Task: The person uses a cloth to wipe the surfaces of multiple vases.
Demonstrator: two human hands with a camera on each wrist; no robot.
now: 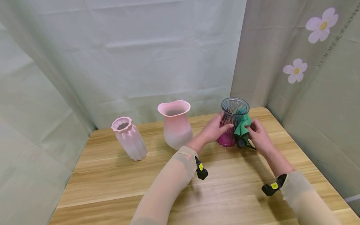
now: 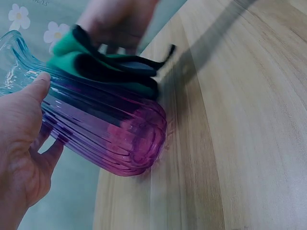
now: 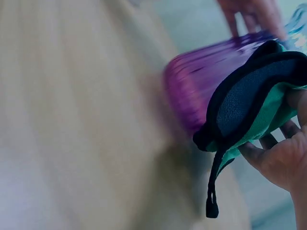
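A ribbed glass vase [image 1: 228,134], blue at the rim and fading to magenta at its base, stands toward the back right of the table. My left hand [image 1: 212,128] grips its left side, thumb across the front, as the left wrist view also shows. On the vase's other side my right hand [image 1: 260,137] holds a green cloth [image 1: 242,126] with black edging against the glass. The folded cloth [image 3: 266,108] has a dark inner face and a hanging loop in the right wrist view. Part of the vase is hidden behind it.
A pink-to-white vase [image 1: 177,131] with a flared, wavy mouth stands left of my left hand. Farther left is a ribbed pale pink vase [image 1: 130,140]. The wooden table [image 1: 112,190] meets curtains [image 1: 174,56] at its back and sides.
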